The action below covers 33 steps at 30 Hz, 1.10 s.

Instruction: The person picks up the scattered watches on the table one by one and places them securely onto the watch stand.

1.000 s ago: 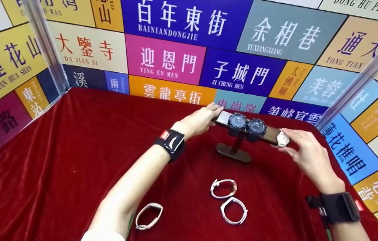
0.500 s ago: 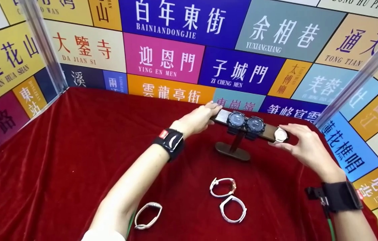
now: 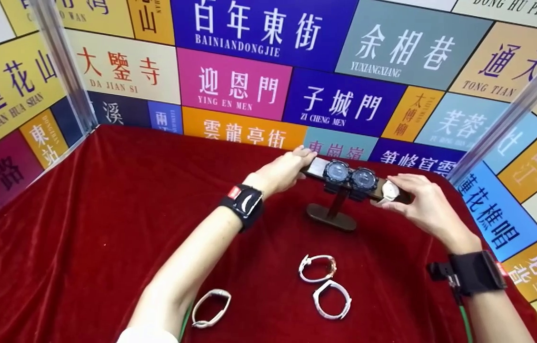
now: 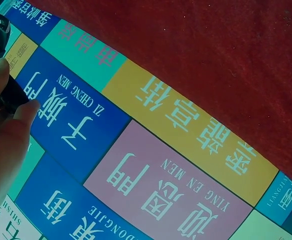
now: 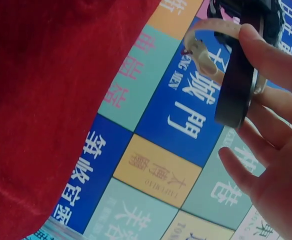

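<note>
Centre frame: your left hand grips watch stand bar's left end; right hand fingers pinch white watch on right end; two dark watches between.

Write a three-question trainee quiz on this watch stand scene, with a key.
1. True or false: the left hand grips the left end of the stand's bar.
2. How many dark watches sit on the bar?
A. one
B. two
C. four
3. Fill in: the right hand holds a ____-faced watch at the bar's right end.

Key: 1 true. 2 B: the second dark watch sits right beside the first. 3 white. Three pale watches lie loose on the red cloth: one by the left forearm, two in front of the stand's base.
</note>
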Motion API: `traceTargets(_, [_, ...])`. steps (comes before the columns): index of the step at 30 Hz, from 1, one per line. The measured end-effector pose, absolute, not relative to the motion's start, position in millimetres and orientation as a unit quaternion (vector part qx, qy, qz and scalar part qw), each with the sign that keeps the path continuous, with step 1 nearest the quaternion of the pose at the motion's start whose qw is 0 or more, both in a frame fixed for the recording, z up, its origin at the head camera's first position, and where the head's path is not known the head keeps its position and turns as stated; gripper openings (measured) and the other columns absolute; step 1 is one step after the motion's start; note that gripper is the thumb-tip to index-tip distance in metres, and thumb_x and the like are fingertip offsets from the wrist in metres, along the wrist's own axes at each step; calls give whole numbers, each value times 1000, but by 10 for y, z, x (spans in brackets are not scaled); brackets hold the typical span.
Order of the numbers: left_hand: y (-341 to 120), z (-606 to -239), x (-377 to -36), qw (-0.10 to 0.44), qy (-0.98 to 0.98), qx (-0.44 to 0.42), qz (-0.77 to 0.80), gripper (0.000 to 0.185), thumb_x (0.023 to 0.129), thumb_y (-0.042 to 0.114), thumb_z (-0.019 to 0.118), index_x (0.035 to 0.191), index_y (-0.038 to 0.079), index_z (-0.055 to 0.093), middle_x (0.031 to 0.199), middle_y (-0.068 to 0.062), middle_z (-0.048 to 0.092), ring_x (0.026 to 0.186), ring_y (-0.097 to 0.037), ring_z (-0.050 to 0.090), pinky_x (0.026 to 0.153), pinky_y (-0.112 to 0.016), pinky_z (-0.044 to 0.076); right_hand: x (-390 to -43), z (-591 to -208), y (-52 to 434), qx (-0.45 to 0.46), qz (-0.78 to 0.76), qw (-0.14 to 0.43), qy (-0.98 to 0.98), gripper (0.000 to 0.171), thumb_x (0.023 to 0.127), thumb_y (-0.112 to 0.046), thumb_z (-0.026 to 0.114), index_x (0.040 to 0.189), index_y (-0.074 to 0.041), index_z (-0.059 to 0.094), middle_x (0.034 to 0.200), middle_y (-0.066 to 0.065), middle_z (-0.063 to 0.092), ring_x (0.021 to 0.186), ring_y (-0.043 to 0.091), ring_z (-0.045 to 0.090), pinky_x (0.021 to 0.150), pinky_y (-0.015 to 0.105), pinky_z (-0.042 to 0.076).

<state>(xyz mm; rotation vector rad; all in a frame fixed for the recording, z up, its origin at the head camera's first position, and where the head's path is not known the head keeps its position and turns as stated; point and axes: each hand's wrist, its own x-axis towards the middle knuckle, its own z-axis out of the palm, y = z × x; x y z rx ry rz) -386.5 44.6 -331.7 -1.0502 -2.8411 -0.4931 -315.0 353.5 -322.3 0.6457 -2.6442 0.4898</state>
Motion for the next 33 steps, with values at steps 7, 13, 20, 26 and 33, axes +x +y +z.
traceTargets(7, [466, -3331, -3865, 38, -927, -337, -162, 59, 91, 6, 49, 145, 13, 26, 152, -6, 25, 141, -22, 18, 115, -34, 22, -3184, -3245, 3459, 229, 190, 187, -936, 58, 68, -20, 81, 120, -4, 61, 117, 16, 61, 110, 33, 52, 87, 44, 44])
traceTargets(13, [487, -3350, -3869, 36, -925, -341, -163, 60, 91, 4, 50, 145, 12, 26, 151, -6, 25, 141, -23, 18, 115, -34, 21, -3172, -3270, 3473, 172, 206, 158, -950, 61, 70, -35, 78, 125, -15, 58, 123, 5, 60, 108, 23, 54, 74, 17, 39])
traceTargets(20, [479, -3332, -3891, 69, -916, -359, -165, 57, 90, 4, 51, 143, 9, 30, 149, -9, 31, 139, -25, 24, 113, -34, 25, -3172, -3292, 3483, 171, 217, 179, -944, 62, 70, -33, 79, 127, -22, 56, 122, 8, 60, 108, 25, 56, 76, 15, 38])
traceTargets(26, [471, -3304, -3889, 69, -913, -363, -173, 57, 90, 3, 51, 143, 9, 30, 149, -9, 30, 140, -24, 23, 114, -34, 24, -3162, -3336, 3488, 166, 238, 195, -937, 62, 69, -30, 79, 127, -23, 56, 122, 8, 60, 108, 24, 56, 77, 6, 34])
traceTargets(33, [467, -3326, -3837, 72, -925, -345, -141, 59, 90, 7, 53, 144, 10, 29, 150, -9, 28, 139, -26, 24, 109, -35, 33, -3107, -3368, 3440, 198, 220, 205, -933, 70, 69, -23, 79, 133, -17, 50, 130, 17, 53, 119, 34, 48, 96, 45, 39])
